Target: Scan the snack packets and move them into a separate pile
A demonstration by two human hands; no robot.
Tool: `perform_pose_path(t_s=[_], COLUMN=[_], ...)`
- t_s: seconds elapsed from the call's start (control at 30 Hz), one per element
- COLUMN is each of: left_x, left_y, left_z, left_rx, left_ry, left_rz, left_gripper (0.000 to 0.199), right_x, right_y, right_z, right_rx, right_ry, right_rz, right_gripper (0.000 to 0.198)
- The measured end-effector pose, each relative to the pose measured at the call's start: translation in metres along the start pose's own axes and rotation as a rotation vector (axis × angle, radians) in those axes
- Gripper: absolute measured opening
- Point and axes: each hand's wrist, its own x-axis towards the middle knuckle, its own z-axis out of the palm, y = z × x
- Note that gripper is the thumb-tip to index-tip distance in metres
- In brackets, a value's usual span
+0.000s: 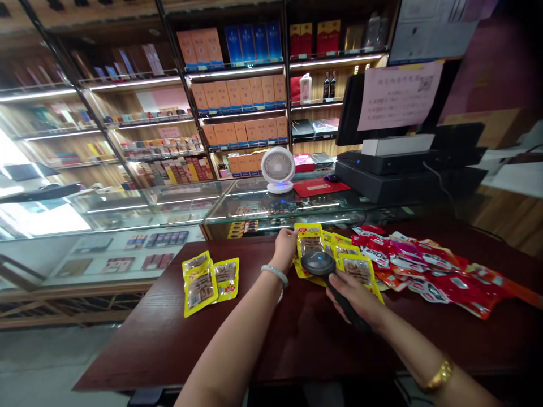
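My right hand [356, 297] is wrapped round the handle of a black barcode scanner [319, 262], its head over several yellow snack packets [358, 269]. With its fingers pinched, my left hand [286, 244] holds the left edge of one yellow snack packet [309, 233] tilted up in front of the scanner. The scanner covers the lower part of that packet. To the left of my left arm, a few more yellow packets [201, 290] lie in a small overlapping group on the dark wooden table [156, 339].
A spread heap of red, pink and orange packets [424, 263] lies on the table at right. Behind stands a glass counter [250, 203] with a white fan [278, 167], a red mat [320, 186] and a black monitor [350, 110]. Shelves of boxes [244, 93] line the back.
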Motion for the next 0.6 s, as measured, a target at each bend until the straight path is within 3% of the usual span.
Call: perform_pose_path(t_s=[0.17, 0.43, 0.6], left_x=[0.001, 0.002, -0.002], left_y=[-0.001, -0.003, 0.004], left_z=[0.013, 0.013, 0.024], left_rx=[-0.051, -0.038, -0.085], left_ry=[0.002, 0.004, -0.142], left_rz=[-0.016, 0.006, -0.014], left_gripper=[0.032, 0.033, 0.031], right_x=[-0.008, -0.022, -0.017], right_y=[0.005, 0.006, 0.007], right_z=[-0.007, -0.015, -0.014], right_rx=[-0.075, -0.079, -0.095], right_ry=[0.110, 0.187, 0.166], right_rz=[-0.039, -0.010, 0.016], right_gripper=[0.050, 0.052, 0.053])
